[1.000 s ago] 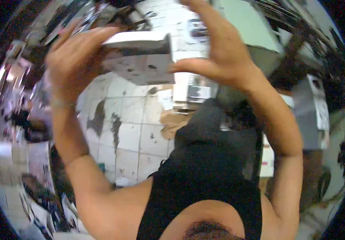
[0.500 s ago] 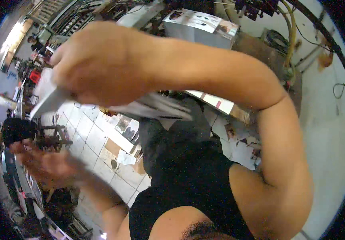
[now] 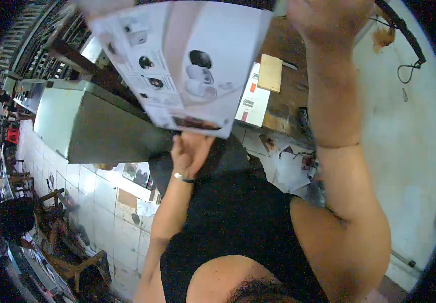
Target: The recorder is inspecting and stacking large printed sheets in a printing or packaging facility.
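Note:
A printed sheet (image 3: 218, 40), white and pinkish with pictures of dark-lidded cups and blocks of small print, is held up in front of me, its lower edge toward my body. My left hand (image 3: 194, 153) is at that lower edge, palm up, its thumb to the left and its fingers hidden behind the sheet; a band circles the wrist. My right hand (image 3: 331, 17) is raised at the upper right, beside the sheet's far right corner. It is blurred and cut off by the picture's top edge, so its fingers do not show.
A grey-green metal cabinet (image 3: 91, 118) stands left of the sheet. On the brown table (image 3: 278, 118) at right lie a white box (image 3: 252, 103) and a yellowish block (image 3: 270, 73). A dark-haired person (image 3: 16, 217) is at lower left, near a wooden stool (image 3: 76, 267).
My right hand has swung from the left to the upper right. My left hand has come from the lower left to the sheet, whose printed face now shows. The view has turned.

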`<state>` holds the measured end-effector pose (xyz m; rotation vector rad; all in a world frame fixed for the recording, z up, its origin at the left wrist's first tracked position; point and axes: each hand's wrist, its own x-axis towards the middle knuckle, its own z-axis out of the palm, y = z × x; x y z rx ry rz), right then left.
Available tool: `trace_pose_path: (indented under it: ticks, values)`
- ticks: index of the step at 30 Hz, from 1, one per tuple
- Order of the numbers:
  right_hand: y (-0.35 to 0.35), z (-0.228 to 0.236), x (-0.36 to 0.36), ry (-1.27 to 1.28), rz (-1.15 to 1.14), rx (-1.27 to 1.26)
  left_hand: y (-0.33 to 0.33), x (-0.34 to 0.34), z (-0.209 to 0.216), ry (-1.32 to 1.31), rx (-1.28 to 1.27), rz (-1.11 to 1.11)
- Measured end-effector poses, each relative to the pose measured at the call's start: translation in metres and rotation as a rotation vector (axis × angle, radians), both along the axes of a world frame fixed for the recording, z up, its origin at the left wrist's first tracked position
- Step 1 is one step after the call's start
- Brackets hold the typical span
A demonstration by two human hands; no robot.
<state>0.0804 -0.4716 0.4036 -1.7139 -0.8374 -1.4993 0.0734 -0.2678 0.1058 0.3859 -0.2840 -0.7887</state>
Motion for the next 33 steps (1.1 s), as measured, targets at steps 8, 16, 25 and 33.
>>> trace_pose_path:
  ticks: [8,16,25,33]
  values:
    - [-0.061,-0.199,-0.026,0.504,-0.375,0.793,0.059,0.013,-0.026,0.203,0.439,0.105]
    - [-0.081,-0.368,0.029,0.815,-0.225,1.092,0.037,0.034,-0.046,0.284,0.945,0.326]
    - [-0.119,-0.431,0.042,0.936,-0.763,0.799,0.0,0.095,-0.087,0.38,0.843,0.218]
    - [-0.099,-0.435,-0.056,1.081,-0.545,1.173,0.01,0.132,-0.095,0.014,1.127,0.023]
